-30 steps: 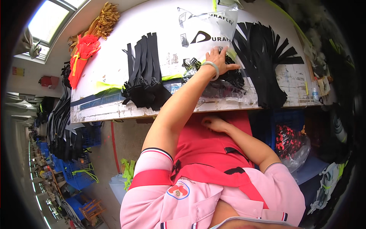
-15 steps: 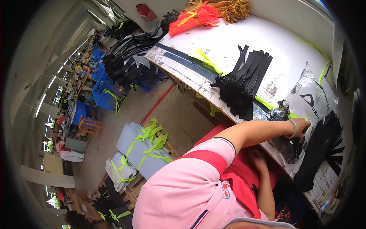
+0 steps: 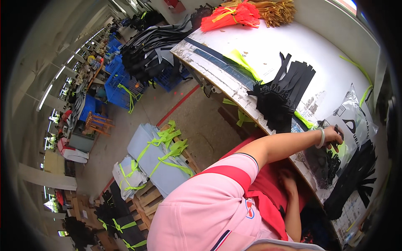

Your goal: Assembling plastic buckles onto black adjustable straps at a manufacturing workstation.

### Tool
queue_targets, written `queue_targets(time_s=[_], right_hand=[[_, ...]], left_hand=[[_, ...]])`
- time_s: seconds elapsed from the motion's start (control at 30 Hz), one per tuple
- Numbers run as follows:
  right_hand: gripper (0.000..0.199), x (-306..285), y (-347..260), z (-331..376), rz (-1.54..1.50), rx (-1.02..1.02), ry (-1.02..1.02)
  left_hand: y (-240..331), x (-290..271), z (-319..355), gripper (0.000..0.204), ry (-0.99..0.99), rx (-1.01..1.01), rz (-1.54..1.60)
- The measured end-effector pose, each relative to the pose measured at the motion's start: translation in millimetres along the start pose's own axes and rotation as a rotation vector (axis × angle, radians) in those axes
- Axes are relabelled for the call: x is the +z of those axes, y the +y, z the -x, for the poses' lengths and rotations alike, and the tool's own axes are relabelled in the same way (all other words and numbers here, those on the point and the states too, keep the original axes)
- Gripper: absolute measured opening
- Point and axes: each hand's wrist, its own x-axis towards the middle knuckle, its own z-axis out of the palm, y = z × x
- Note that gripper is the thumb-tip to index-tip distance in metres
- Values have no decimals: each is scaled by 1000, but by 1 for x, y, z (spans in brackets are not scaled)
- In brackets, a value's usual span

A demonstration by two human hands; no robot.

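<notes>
My left hand [image 3: 333,136], with a pale bangle on the wrist, reaches across the white table at the right. Its fingers are closed on a small black piece, over a clear plastic bag [image 3: 351,115] with dark contents. Small black pieces [image 3: 333,165] lie just below the hand. A bundle of black straps [image 3: 354,180] sits beside the bag, nearer the table's edge. Farther left on the tabletop lies another black strap bundle [image 3: 282,98]. Below the table edge, my right hand [image 3: 288,180] is against my red apron [image 3: 266,184]; its fingers are too dim to read.
Orange strips [image 3: 230,16] and brown strips [image 3: 274,11] lie at the table's [image 3: 318,46] far end. Grey-blue stacked sheets [image 3: 153,154], tied with yellow-green strips, rest on a wooden pallet [image 3: 150,198] at left. Blue crates [image 3: 119,85] stand beyond.
The view has shifted, so the table and bundles appear farther right. My left hand stays by the plastic bag, its fingers slightly repositioned. My right hand remains low by the apron.
</notes>
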Motion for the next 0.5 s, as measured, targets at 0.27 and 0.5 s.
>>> queue_targets(time_s=[0.27, 0.5], right_hand=[[17, 5, -21, 20, 77, -109, 60], [19, -1, -97, 91, -310, -446, 367]], left_hand=[[-9, 6, 21, 30, -115, -18, -3], [-15, -4, 147, 30, -287, 62, -237]])
